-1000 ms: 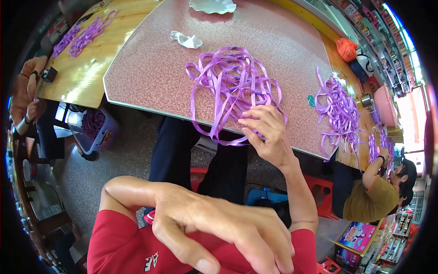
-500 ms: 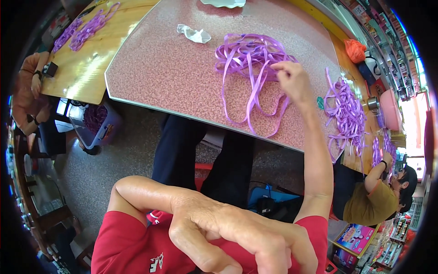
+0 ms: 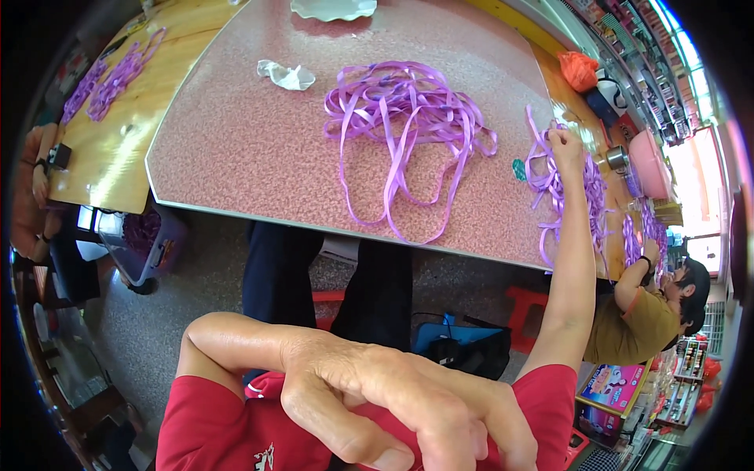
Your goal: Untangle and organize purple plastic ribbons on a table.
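Note:
My right hand reaches out to the right over a heap of purple ribbons, its fingers pinched on a ribbon at the heap's far end. Close to the camera, my left hand hangs in front of my chest. Its fingers are loosely bent and apart from the thumb, and nothing shows in them; the fingertips are partly cut off at the lower edge. On the pink speckled tabletop lies a loose pile of purple ribbon loops, with several long loops trailing toward the near edge. Neither hand touches this pile.
Crumpled white tissue and a pale scalloped dish lie farther back. A green scrap sits beside the right heap. Beyond are an orange bag and a pink basin. Co-workers sit left and right; a ribbon-filled bin stands lower left.
My right hand has moved right, from the middle ribbon pile to the heap at the right. The view has shifted right. My left hand stays much the same.

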`<action>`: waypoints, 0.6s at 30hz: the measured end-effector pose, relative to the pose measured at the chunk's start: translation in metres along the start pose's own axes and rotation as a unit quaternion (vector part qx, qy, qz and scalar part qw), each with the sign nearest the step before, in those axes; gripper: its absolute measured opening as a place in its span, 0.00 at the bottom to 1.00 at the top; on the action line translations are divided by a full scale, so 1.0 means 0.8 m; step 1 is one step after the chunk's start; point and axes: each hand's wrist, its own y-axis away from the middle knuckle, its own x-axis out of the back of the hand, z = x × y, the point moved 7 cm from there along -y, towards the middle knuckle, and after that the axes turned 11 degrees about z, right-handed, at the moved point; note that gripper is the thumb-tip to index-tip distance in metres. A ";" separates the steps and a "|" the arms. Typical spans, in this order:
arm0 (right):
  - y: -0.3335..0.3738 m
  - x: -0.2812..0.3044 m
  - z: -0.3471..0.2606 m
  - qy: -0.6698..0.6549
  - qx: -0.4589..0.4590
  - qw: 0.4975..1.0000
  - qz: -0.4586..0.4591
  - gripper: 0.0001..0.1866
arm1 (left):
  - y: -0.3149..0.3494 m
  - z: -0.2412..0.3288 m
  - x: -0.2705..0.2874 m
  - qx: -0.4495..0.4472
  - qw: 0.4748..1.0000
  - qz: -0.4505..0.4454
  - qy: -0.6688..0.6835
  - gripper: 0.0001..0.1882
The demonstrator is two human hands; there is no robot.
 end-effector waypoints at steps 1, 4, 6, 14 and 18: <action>-0.005 -0.008 0.000 0.018 0.003 1.000 -0.003 0.18 | -0.003 0.001 -0.001 -0.010 1.000 -0.013 -0.007 0.16; -0.020 -0.031 0.011 0.055 -0.007 0.998 -0.017 0.22 | -0.013 0.008 0.005 -0.013 1.000 -0.026 -0.006 0.16; -0.027 -0.052 0.007 0.130 0.036 0.991 -0.002 0.19 | -0.020 -0.009 0.005 -0.005 1.000 -0.020 -0.003 0.15; -0.058 -0.146 -0.041 0.110 0.045 0.993 -0.027 0.15 | -0.024 0.077 0.066 0.016 0.913 0.057 -0.403 0.05; -0.040 -0.138 -0.112 -0.192 0.017 0.981 0.005 0.12 | -0.041 0.178 0.170 -0.009 0.542 0.094 -0.835 0.05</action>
